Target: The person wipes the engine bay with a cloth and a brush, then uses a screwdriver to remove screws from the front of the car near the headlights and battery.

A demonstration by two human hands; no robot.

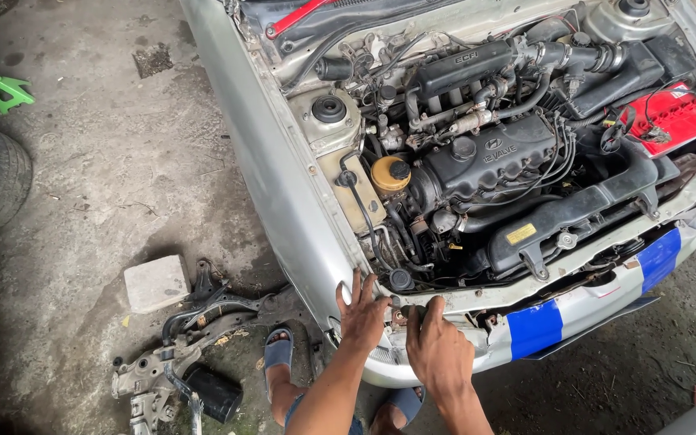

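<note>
Where two hands meet, left hand (362, 318), right hand (437, 348), one car (283, 177).

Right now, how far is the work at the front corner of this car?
Done: suspension parts lie removed on the floor. In hand: left hand rests on the fender edge; right hand fingers a small part at the headlight corner. Left: engine and battery remain installed.
</note>
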